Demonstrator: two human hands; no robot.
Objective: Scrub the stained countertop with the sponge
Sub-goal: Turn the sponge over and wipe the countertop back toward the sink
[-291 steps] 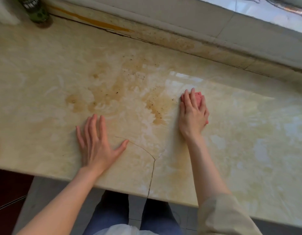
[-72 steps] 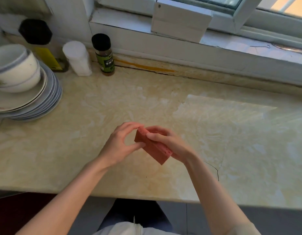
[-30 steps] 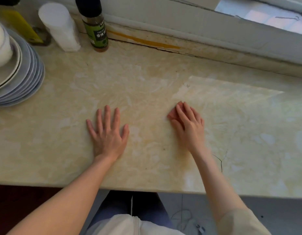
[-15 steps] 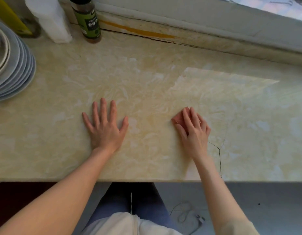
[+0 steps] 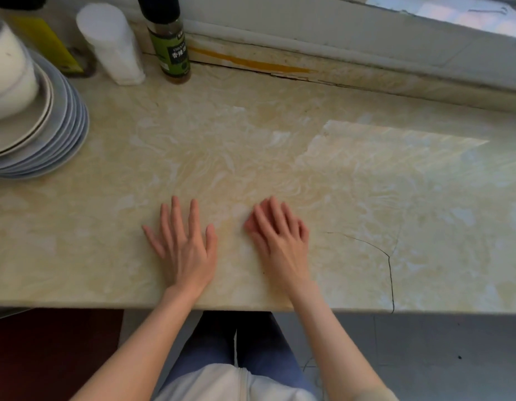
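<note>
Pink sponge (image 5: 250,224) is pressed flat on the countertop (image 5: 366,198) under the right hand (image 5: 279,235) — fingers extended toward 11 o'clock. Left hand (image 5: 184,244) is laid flat, fingers splayed, holding nothing — just beside, at 9 o'clock.

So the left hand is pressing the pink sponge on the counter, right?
Not quite. In the head view the right hand presses the sponge on the counter. The left hand lies flat and empty beside it.
</note>
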